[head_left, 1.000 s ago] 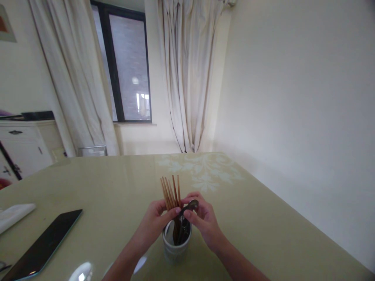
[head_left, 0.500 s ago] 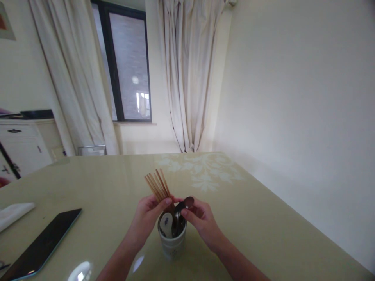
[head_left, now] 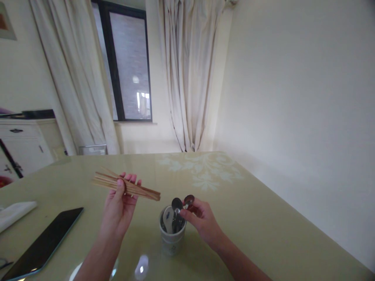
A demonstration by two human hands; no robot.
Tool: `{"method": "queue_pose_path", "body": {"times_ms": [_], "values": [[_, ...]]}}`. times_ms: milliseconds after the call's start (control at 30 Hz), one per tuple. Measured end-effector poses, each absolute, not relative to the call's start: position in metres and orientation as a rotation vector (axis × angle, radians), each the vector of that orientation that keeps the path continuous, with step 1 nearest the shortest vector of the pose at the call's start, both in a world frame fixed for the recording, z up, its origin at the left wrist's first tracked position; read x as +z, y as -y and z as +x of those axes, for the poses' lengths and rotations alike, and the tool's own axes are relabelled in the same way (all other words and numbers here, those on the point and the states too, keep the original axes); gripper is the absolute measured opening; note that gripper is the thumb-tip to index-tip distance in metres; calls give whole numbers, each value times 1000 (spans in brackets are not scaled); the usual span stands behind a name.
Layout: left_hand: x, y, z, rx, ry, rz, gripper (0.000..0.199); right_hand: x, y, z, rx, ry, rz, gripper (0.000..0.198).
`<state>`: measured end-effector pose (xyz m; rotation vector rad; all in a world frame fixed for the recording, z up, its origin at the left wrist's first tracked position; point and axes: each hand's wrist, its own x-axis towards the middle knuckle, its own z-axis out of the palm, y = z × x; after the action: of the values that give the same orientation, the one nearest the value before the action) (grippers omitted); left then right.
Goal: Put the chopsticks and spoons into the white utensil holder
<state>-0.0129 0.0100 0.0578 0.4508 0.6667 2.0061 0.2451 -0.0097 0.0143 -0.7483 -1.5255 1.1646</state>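
Note:
My left hand [head_left: 123, 199] is closed around a bundle of wooden chopsticks [head_left: 134, 189], lying nearly level above the table and left of the cup. A light ceramic cup [head_left: 172, 240] stands upright on the table with several utensils in it. Among them are a pale spoon with a small dark mark [head_left: 168, 219] and a dark round-headed spoon [head_left: 177, 203]. At the cup's right rim my right hand [head_left: 202, 216] pinches a reddish-brown spoon [head_left: 189, 200], its head above the fingers. The spoon's handle is hidden by the fingers and the cup.
A dark tablet-like slab [head_left: 47, 242] lies on the table [head_left: 263, 234] at the left, with a white object [head_left: 17, 214] beyond it. The wall [head_left: 307, 117] borders the table's right side. A white cabinet [head_left: 26, 144] stands at the far left.
My left hand has lifted the chopsticks out of the cup and moved them left, tilting them from steep to nearly level. My right hand stays at the cup's rim with the spoon.

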Motion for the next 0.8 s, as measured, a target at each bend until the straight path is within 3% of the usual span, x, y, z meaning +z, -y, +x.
{"method": "queue_pose_path", "body": {"times_ms": [67, 200, 300, 400, 600, 800], "values": [[50, -16, -26, 1916, -798, 424, 17, 13, 9, 245, 1159, 1526, -747, 34], [22, -27, -37, 1589, -1235, 590, 4, 11, 8, 246, 1173, 1523, -737, 34], [1, -37, -37, 1354, -1489, 955, 16, 11, 8, 246, 1170, 1528, -739, 35], [-9, -48, -32, 1303, -1594, 1254, 23, 13, 9, 245, 1163, 1530, -739, 35], [-18, -57, -20, 1278, -1749, 1521, 19, 15, 10, 244, 1195, 1507, -719, 35], [-36, -57, -11, 869, -2310, 1899, 50, 16, 10, 244, 1231, 1486, -719, 34]]}}
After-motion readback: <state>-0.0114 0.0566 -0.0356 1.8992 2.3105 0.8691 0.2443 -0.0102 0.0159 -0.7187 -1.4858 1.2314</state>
